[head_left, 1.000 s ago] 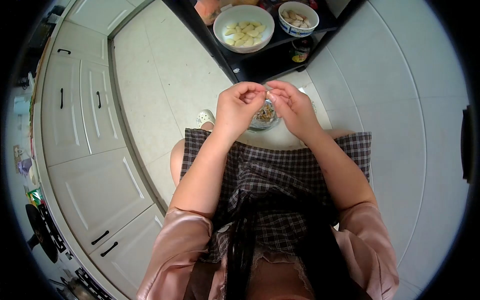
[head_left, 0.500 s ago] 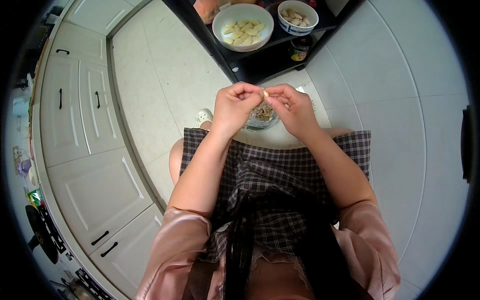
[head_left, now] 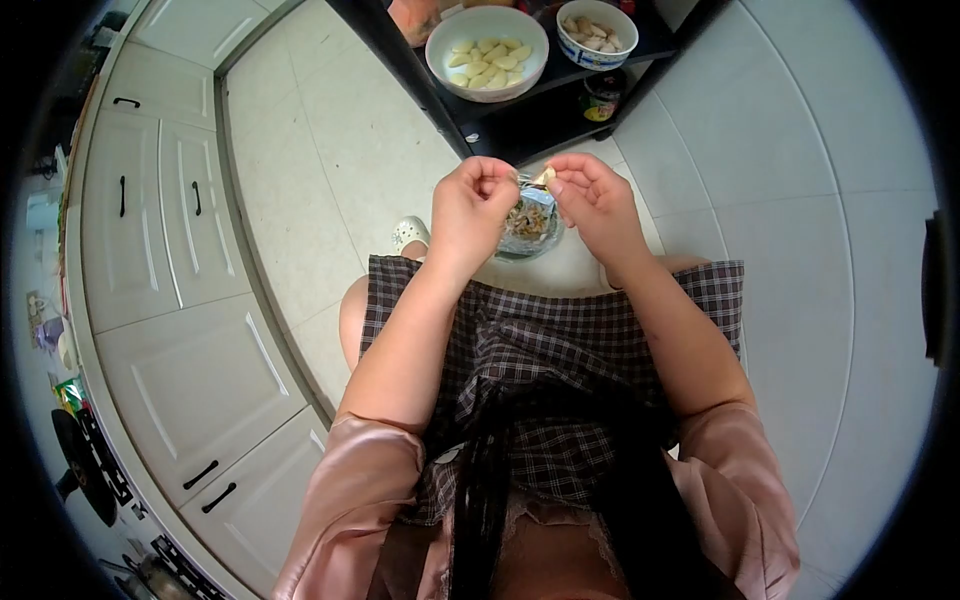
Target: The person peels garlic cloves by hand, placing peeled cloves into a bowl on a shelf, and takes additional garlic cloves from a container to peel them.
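Note:
A small pale garlic clove (head_left: pixel 547 176) is pinched between the fingertips of my right hand (head_left: pixel 590 200). My left hand (head_left: pixel 475 205) is closed beside it, its fingertips on a thin strip that looks like skin or peel (head_left: pixel 526 181) stretching toward the clove. Below both hands, a lined container (head_left: pixel 530 225) holds brownish scraps. Several peeled cloves (head_left: pixel 489 65) lie in a large white bowl (head_left: pixel 433 72) on the black shelf. A smaller patterned bowl (head_left: pixel 597 60) to its right holds several cloves with darker skins.
The black shelf unit (head_left: pixel 510 130) stands in front, with a dark jar (head_left: pixel 602 95) on its lower level. White cabinets (head_left: pixel 200 390) line the left side and a tiled wall (head_left: pixel 780 250) the right. A light shoe (head_left: pixel 410 233) rests on the floor.
My hands have moved slightly apart. The clove, earlier between both hands' fingertips, is now at my right fingertips, with a thin strip visible between the hands. More of the scrap container shows.

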The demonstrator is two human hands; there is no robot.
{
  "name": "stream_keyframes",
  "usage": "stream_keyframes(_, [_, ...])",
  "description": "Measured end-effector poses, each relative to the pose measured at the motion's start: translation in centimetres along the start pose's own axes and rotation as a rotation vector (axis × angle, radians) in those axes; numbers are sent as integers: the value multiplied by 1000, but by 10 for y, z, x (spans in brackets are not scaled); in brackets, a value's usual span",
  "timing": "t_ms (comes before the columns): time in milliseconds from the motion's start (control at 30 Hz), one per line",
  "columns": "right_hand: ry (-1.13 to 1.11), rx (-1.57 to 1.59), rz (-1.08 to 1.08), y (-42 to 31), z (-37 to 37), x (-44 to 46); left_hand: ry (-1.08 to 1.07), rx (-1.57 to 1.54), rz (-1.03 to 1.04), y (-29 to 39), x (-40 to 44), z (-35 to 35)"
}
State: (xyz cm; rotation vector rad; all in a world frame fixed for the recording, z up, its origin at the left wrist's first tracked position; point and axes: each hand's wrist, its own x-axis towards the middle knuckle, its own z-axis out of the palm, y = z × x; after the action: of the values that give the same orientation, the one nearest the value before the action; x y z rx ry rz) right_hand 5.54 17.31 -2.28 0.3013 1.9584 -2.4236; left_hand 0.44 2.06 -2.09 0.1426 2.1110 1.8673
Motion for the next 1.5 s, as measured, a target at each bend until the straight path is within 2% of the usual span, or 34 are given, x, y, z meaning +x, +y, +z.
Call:
stream_keyframes(367, [-58,37,-37,6,1,1,-77,-81,25,5,-3,0])
stream_keyframes(567, [-86,-49,0,6,2,-1,-101,-118,54,6,-2,-1])
stream_keyframes(767, [-88,-36,-4,8,0,1,-104,-1,115,6,-2,-1])
stream_keyframes(1133, [-123,51,16,5,1,0,-40,175,224,13,-6,1])
stream_keyframes(1500, [-120,115,69,3,0,-1,32,96,219,1,-7,7])
